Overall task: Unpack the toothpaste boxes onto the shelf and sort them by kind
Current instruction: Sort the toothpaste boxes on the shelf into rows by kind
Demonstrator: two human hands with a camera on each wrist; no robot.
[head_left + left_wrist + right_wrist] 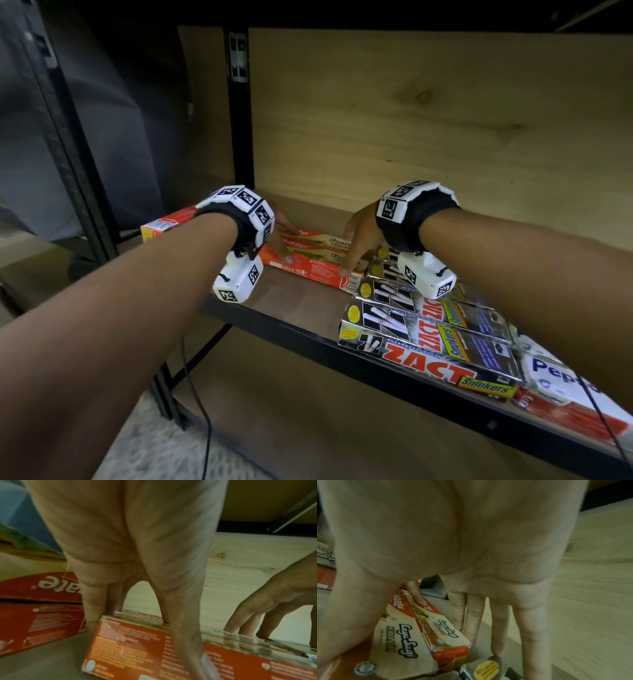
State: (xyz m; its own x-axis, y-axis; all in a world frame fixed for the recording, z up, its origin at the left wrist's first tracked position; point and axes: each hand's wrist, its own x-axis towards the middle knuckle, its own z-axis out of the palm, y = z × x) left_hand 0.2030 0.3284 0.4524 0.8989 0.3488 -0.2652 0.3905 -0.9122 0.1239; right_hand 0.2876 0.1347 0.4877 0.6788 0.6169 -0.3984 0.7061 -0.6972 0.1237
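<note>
Two red and cream Colgate Kayu Sugi boxes (pixel 315 263) (pixel 402 635) lie side by side on the wooden shelf (pixel 291 301). My left hand (pixel 286 241) pinches their left end: the thumb runs down the red front face (pixel 133 649) and the fingers (pixel 96 608) reach behind. My right hand (pixel 349 253) pinches the right end, thumb in front and fingers (pixel 471 622) along the far side. Another red Colgate box (pixel 164 224) (pixel 34 615) lies just left of them, partly behind my left wrist.
Several silver ZACT Smokers boxes (pixel 428 342) lie stacked right of the Colgate pair, one end (pixel 486 668) close to my right fingers. White and red Pepsodent boxes (pixel 565 373) lie further right. A black upright (pixel 239 120) and a wooden back panel (pixel 411 120) bound the shelf.
</note>
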